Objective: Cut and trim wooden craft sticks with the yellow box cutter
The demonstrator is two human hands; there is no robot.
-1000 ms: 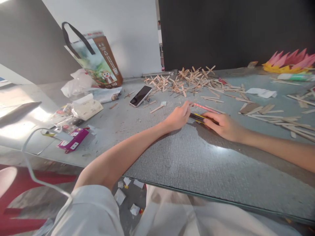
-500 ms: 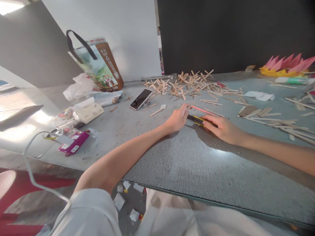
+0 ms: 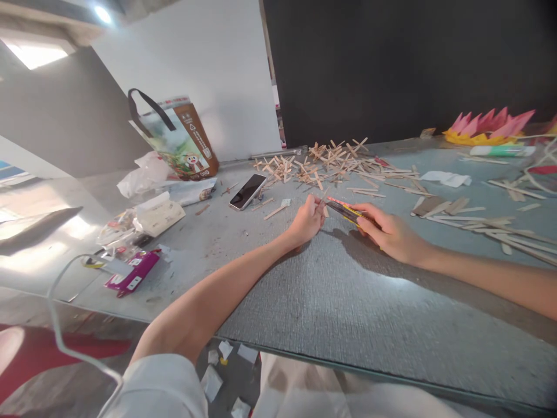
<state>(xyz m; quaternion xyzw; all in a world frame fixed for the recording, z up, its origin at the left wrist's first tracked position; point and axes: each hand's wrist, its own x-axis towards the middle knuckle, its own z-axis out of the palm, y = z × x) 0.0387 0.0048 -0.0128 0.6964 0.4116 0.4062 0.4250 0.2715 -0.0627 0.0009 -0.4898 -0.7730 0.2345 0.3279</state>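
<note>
My right hand (image 3: 389,232) is closed round a black and yellow utility knife (image 3: 347,213), its front end pointing left at my other hand. My left hand (image 3: 308,220) has its fingers pinched on a small wooden craft stick (image 3: 326,212), of which only a short end shows. The knife's tip is close to those fingers; whether it touches the stick I cannot tell. A thin pink-red strip (image 3: 334,200) shows just beyond the knife, partly hidden by my right hand. Behind both hands lies a heap of wooden craft sticks (image 3: 331,162), many joined in crosses.
A phone (image 3: 248,191) lies left of the heap. Farther left are a carrier bag (image 3: 187,139), plastic wrappings and a purple power strip (image 3: 134,273) with a white cable. On the right are loose sticks (image 3: 474,220), a white tissue (image 3: 446,178), a glue tube (image 3: 502,151) and a pink-yellow paper flower (image 3: 487,128).
The view has tilted up slightly. My left hand has shifted a little left and turned, so the stick end shows. The knife has followed to the left, and less of the pink-red strip is visible.
</note>
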